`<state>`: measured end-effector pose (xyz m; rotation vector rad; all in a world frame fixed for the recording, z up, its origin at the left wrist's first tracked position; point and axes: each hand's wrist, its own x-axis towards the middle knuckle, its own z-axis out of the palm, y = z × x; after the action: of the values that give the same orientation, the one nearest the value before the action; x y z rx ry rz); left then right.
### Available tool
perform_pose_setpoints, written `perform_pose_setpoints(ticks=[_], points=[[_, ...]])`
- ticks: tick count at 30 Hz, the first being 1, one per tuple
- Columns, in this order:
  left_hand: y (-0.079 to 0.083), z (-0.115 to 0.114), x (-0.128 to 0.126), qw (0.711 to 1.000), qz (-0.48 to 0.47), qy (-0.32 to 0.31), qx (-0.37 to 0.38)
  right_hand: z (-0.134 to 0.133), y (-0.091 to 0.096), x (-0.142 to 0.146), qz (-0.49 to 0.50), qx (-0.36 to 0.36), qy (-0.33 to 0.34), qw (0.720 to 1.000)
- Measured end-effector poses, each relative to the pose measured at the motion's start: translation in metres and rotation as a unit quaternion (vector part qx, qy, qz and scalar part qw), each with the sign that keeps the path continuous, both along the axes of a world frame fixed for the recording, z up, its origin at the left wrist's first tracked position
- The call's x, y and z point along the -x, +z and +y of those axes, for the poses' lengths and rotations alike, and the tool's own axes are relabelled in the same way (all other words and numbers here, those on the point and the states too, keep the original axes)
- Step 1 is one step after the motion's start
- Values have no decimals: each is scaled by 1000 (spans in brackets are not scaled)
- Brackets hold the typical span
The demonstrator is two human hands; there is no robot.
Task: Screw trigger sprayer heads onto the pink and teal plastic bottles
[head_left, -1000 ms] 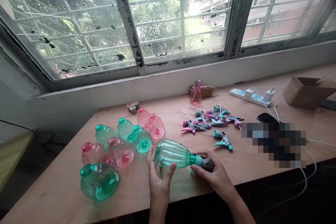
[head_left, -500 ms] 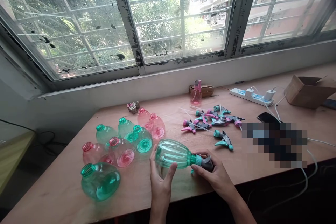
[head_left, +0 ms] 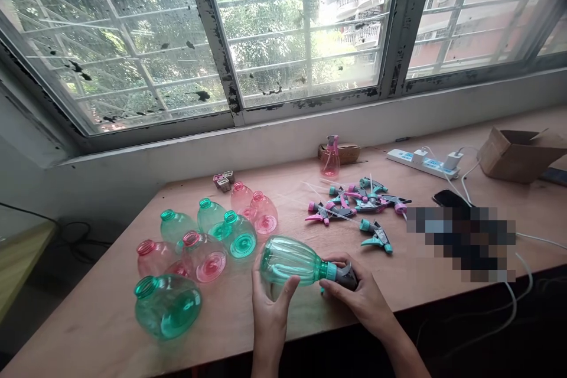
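Note:
A clear green spray bottle (head_left: 290, 260) lies on its side in the air above the table's front edge, its neck pointing right. My left hand (head_left: 273, 310) holds the bottle's body near the base, thumb at the front. Around the grey and teal spray head (head_left: 341, 274) at the neck, the fingers of my right hand (head_left: 361, 292) are closed. The head sits on the bottle's neck; how tightly I cannot tell. Just beyond lies a loose teal and grey spray head (head_left: 376, 237). A green bottle without a head (head_left: 168, 307) stands to the left.
Several open green and pink bottles (head_left: 210, 260) stand at left. Behind my right hand is a pile of spray heads (head_left: 358, 198) with thin tubes. A pink spray bottle (head_left: 330, 159), power strip (head_left: 423, 163), cardboard box (head_left: 518, 156) and phone (head_left: 452, 198) are farther back.
The view has shifted very slightly. My right thumb has moved a little along the spray head; both hands keep their hold on the bottle and its head.

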<state>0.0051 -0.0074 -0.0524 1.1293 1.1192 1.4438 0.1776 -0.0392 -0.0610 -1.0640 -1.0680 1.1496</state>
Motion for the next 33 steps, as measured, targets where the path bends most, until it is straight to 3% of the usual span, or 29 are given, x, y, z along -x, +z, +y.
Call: perform_pose_setpoints(ticks=[8,15,23,29,33], points=[[2,-4,-1,999,0,-33,-34,1,2,-2,35,27,-17,999],[5,-2,1,1000,-14,-12,-19,0,1,-1,20,15,-2,1000],[6,-10,1,997,-30,-54,-37,1,-1,-5,53,10,3,999],[13,-9,1,1000,-1,27,-13,-1,4,-2,29,31,7,999],[12,-9,0,1000,-9,20,-18,-2,3,-4,68,41,23,997]])
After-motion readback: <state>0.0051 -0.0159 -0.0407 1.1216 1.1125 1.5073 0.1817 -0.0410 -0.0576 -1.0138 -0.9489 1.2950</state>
